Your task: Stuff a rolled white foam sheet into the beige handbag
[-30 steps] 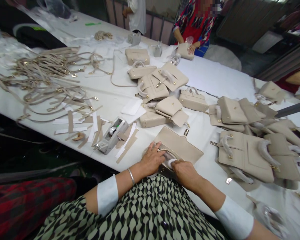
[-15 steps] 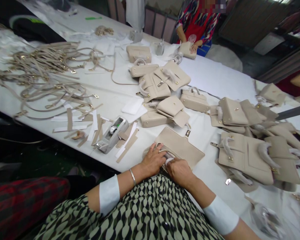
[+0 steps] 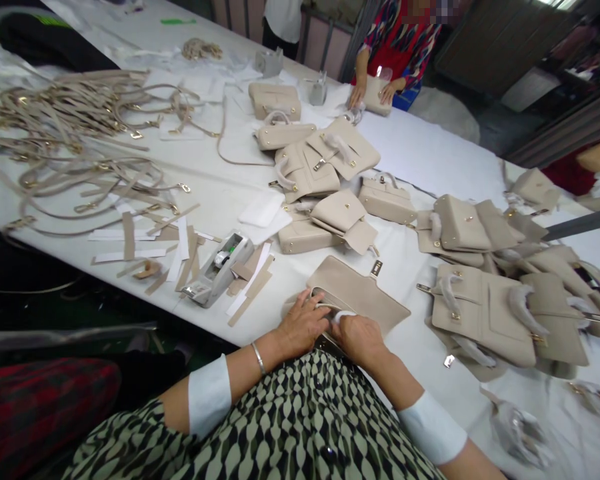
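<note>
A beige handbag (image 3: 353, 287) lies against my front at the table edge, its flap folded back and a metal clasp (image 3: 377, 268) at the flap's far edge. My left hand (image 3: 303, 323) grips the left side of the bag's mouth, its fingers laid over the rim. Close beside it, my right hand (image 3: 360, 339) is closed at the mouth's right side. A small white piece (image 3: 344, 314) shows by its fingers; what it is and what the fingers hold are hidden. The bag's inside is mostly covered by my hands.
Left of the bag stand a grey tape dispenser (image 3: 219, 269) and beige and white strips (image 3: 250, 283). Straps (image 3: 65, 113) are heaped farther left. More beige handbags (image 3: 485, 307) lie to the right and ahead. Across the table, a person in a red apron (image 3: 387, 57) handles another bag.
My hands stay at the bag's mouth with only slight finger movement. The view has shifted slightly. Across the table, the other person's one hand has moved left off the bag.
</note>
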A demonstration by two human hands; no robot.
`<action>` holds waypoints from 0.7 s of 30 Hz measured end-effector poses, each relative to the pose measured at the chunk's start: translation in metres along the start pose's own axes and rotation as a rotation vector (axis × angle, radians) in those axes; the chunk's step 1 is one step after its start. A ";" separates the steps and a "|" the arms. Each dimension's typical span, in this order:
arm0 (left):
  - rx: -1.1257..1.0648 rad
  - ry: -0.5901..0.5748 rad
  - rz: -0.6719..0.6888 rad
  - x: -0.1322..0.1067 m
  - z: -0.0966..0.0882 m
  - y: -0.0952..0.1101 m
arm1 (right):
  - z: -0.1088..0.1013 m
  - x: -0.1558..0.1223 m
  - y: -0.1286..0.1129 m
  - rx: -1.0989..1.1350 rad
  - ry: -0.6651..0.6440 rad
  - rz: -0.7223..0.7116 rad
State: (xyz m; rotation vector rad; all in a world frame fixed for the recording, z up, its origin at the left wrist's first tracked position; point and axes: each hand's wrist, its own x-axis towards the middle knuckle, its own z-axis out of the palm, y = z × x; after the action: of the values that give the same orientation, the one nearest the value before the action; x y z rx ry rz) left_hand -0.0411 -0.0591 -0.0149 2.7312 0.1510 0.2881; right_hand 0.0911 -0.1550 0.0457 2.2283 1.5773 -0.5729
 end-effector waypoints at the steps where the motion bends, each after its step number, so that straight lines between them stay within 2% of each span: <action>1: 0.006 0.002 -0.004 0.000 -0.001 0.000 | 0.001 0.001 0.000 -0.006 0.002 -0.011; 3: 0.014 0.003 -0.012 0.001 -0.003 0.001 | 0.005 0.002 0.003 -0.002 0.005 -0.105; 6: 0.021 -0.008 0.021 0.001 -0.006 0.000 | 0.011 0.004 0.013 0.101 -0.037 -0.326; 8: 0.029 -0.007 0.073 -0.001 -0.005 -0.002 | 0.015 0.005 0.020 0.182 -0.092 -0.390; 12: 0.044 0.052 0.136 -0.004 0.000 -0.004 | 0.020 0.005 0.022 0.220 -0.136 -0.341; 15: 0.047 0.137 0.131 -0.006 0.007 -0.004 | 0.021 0.006 0.019 0.232 -0.138 -0.303; 17: 0.042 0.181 0.129 -0.008 0.010 -0.004 | 0.022 0.007 0.018 0.323 -0.174 -0.310; 21: 0.021 0.147 0.124 -0.012 0.010 -0.007 | 0.024 0.010 0.014 0.494 -0.241 -0.245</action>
State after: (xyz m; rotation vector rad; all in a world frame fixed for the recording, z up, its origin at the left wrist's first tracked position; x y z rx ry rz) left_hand -0.0507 -0.0581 -0.0282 2.7437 0.0252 0.5257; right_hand 0.1045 -0.1640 0.0207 2.1820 1.7296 -1.3769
